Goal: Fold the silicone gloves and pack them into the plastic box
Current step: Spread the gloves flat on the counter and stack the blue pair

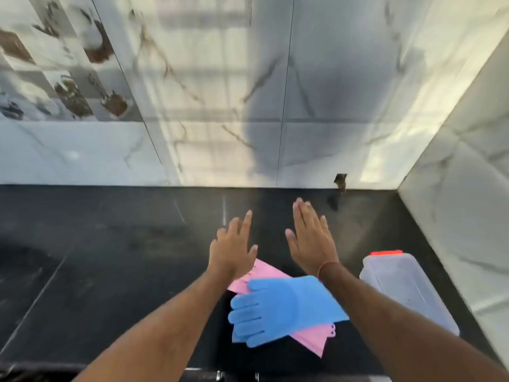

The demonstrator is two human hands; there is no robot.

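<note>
A blue silicone glove point(283, 306) lies flat on the black counter, fingers pointing left. Under it lies a pink glove point(314, 339), which sticks out at the upper left and lower right. A clear plastic box point(407, 288) with its lid on and a red clip at the far end stands to the right of the gloves. My left hand point(232, 248) hovers open above the pink glove's far end, fingers spread. My right hand point(311, 238) is held flat and open beyond the gloves, holding nothing. My right forearm crosses between the blue glove and the box.
The black counter point(110, 244) runs left and meets a marble tiled wall point(220, 106) at the back. A marble side wall point(468, 216) closes in close to the box on the right. A small notch point(340, 181) sits at the wall's base.
</note>
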